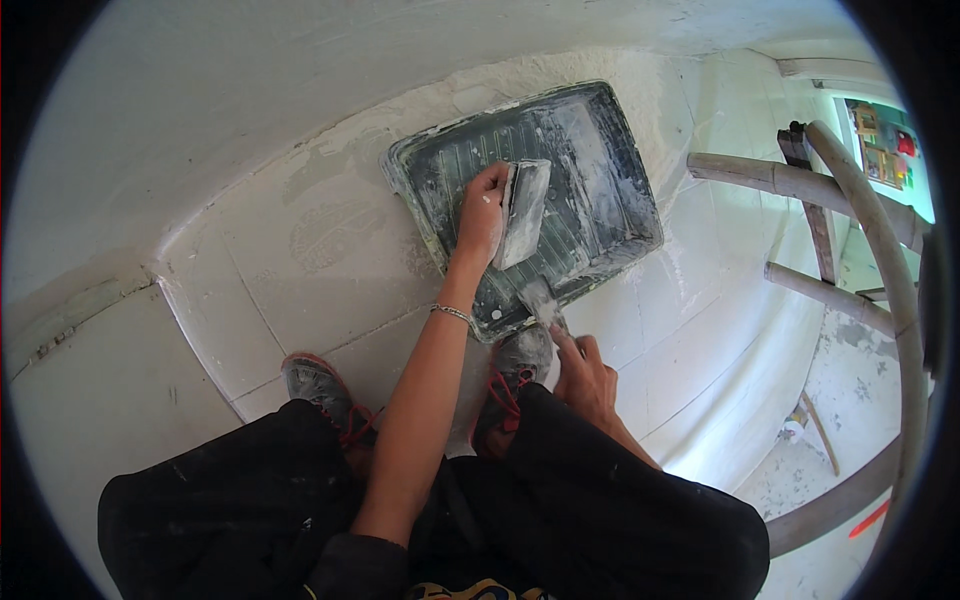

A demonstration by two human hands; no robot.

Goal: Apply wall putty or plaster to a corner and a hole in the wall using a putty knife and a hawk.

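My left hand point(482, 215), with a bracelet at the wrist, grips a plastering trowel point(524, 215). Its pale-smeared blade is tilted over a black paint tray point(622, 170). The tray has a ribbed bottom and is caked with whitish compound, thickest toward its right side. Closed round the handle of a putty knife point(540, 298), my right hand point(588, 378) is just off the tray's near edge. The knife's whitened blade reaches that edge; whether it touches the tray I cannot tell. The trowel's handle is mostly hidden by my left fingers.
The tray lies on a pale tiled floor point(320, 270) streaked with dried compound, close to a wall point(250, 110). My shoes point(325, 385) flank its near side. Round poles point(770, 178) form a frame at the right. Beyond it lies a thin stick point(820, 432).
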